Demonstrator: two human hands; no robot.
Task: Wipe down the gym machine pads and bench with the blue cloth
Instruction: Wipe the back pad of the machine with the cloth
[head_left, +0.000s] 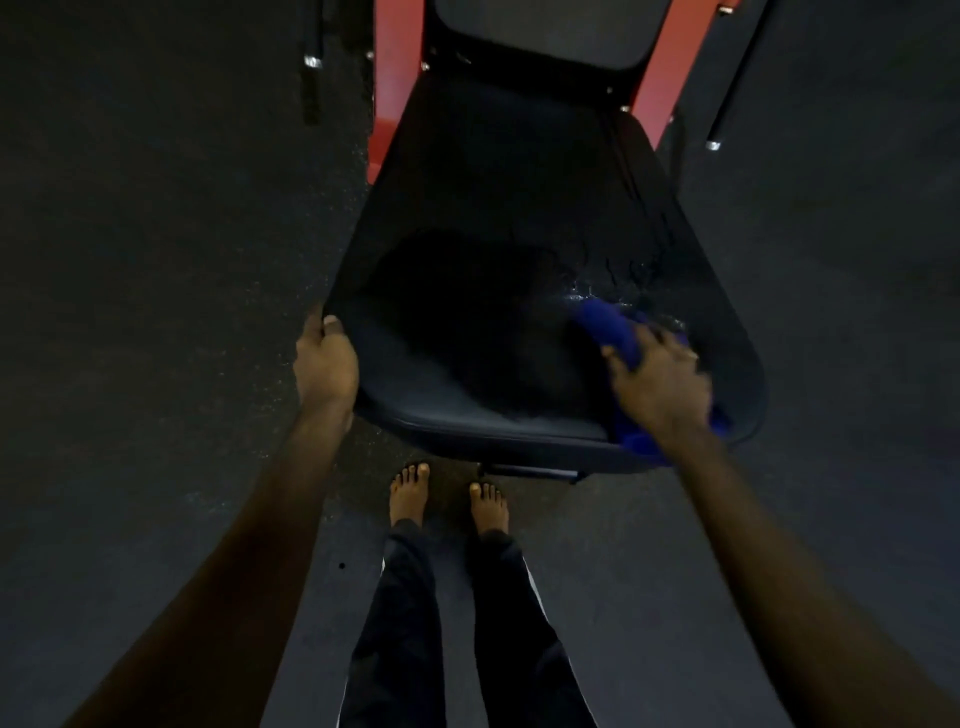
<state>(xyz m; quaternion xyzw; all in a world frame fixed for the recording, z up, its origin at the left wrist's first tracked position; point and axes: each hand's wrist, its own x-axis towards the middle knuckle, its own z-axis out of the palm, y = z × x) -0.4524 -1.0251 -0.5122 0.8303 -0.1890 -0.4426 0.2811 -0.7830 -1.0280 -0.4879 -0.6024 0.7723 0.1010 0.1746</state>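
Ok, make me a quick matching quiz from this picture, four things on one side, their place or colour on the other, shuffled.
1 left hand
2 right hand
3 frame
4 feet

A red
B on the blue cloth
C gripping the seat pad at its edge
D bare, on the floor

Pairs: 1-C, 2-B, 3-A, 4-D

Bare forearms (270, 545), bare feet (410, 493), dark trousers (400, 623) with thin white side stripes (541, 597), cuffed at ankles.
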